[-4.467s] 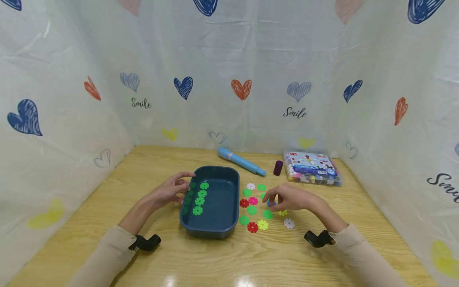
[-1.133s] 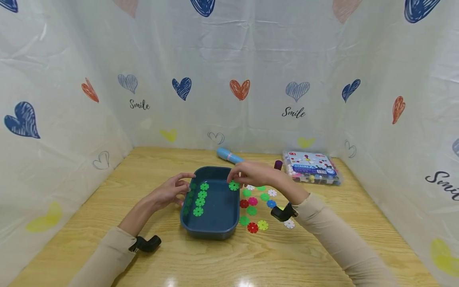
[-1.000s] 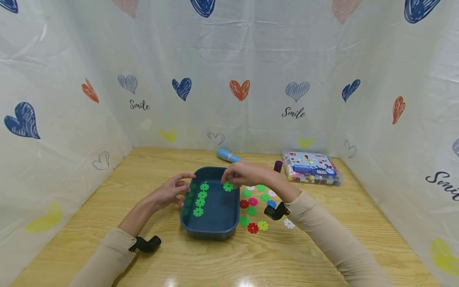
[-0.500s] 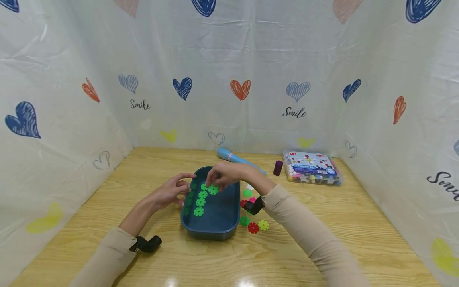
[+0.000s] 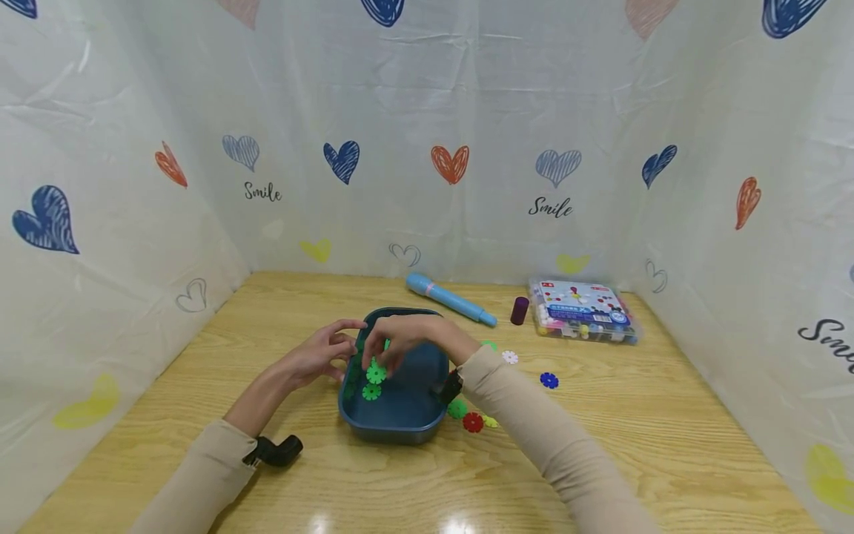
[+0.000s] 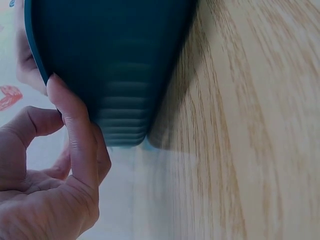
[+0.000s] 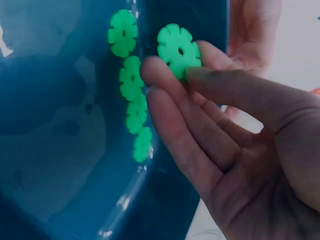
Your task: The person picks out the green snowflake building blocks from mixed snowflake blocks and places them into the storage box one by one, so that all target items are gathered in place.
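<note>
A dark blue tray (image 5: pixel 434 348) sits mid-table with a row of green flower discs (image 5: pixel 371 391) along its left inner wall (image 7: pixel 131 80). My right hand (image 5: pixel 394 345) reaches into the tray and pinches one green disc (image 7: pixel 179 50) between thumb and fingers, just above that row (image 5: pixel 376 371). My left hand (image 5: pixel 327 352) holds the tray's left side. One of its fingers (image 6: pixel 75 130) presses on the outer wall (image 6: pixel 115 65) and another reaches round the rim.
Loose discs lie right of the tray: white (image 5: pixel 510 357), blue (image 5: pixel 549 380), red (image 5: pixel 473 422), green (image 5: pixel 457 408), yellow (image 5: pixel 490 421). A light blue marker (image 5: pixel 450 299), a purple cap (image 5: pixel 519 310) and a clear plastic box (image 5: pixel 583 311) are at the back. Heart-printed sheets wall three sides.
My right hand has carried a green disc leftward from the loose pile, across the tray, to the row at its left wall. The blue disc now lies farther right. The left hand stayed put.
</note>
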A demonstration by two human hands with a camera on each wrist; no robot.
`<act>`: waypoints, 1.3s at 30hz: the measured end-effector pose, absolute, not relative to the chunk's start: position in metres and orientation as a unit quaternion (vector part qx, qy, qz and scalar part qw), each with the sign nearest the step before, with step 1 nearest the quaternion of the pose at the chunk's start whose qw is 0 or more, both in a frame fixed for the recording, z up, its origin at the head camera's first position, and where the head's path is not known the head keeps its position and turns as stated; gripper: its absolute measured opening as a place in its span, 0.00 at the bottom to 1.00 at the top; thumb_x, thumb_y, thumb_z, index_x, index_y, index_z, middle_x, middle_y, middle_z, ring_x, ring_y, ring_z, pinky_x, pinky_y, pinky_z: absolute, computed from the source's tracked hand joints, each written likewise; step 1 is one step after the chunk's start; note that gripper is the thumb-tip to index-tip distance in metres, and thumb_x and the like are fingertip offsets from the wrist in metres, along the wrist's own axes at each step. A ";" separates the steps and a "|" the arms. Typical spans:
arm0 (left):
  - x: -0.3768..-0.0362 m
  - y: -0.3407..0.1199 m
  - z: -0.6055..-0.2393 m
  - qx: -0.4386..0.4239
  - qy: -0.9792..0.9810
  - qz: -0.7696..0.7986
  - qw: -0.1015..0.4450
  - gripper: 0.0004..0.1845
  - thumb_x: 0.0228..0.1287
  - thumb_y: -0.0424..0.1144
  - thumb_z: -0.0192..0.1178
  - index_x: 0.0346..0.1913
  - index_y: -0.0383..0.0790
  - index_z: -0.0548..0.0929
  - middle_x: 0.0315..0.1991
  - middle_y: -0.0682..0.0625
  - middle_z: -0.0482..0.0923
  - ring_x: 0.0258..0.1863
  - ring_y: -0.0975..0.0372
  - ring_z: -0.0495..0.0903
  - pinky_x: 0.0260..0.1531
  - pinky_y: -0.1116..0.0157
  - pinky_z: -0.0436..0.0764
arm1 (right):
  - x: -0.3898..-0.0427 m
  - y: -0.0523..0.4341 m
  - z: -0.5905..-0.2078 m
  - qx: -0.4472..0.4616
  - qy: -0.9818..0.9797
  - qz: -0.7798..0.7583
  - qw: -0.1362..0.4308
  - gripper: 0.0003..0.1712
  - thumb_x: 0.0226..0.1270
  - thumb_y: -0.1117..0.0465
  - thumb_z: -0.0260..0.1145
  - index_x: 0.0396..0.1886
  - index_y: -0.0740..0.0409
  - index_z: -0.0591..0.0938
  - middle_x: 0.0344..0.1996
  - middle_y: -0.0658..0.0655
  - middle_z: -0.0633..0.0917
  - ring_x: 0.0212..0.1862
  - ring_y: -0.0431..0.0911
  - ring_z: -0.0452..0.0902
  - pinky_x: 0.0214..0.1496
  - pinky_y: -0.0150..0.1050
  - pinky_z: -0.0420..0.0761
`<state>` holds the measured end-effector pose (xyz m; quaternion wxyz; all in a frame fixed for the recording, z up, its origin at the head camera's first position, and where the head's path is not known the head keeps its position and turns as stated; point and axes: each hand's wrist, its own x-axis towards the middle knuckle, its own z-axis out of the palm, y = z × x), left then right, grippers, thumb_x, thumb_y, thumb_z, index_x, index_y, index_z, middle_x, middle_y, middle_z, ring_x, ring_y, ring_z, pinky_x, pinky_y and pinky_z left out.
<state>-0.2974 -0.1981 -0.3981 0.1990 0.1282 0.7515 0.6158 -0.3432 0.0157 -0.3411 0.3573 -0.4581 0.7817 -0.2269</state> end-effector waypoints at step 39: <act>-0.300 -0.200 -0.400 0.132 0.748 0.617 0.204 0.28 0.74 0.36 0.51 0.73 0.40 0.57 0.45 0.49 0.78 0.39 0.60 0.80 0.27 0.67 0.83 | -0.332 0.006 -0.349 -0.424 0.758 -0.214 0.447 0.16 0.71 0.72 0.58 0.55 0.64 0.82 0.44 0.64 0.86 0.45 0.56 0.87 0.48 0.43 0.86</act>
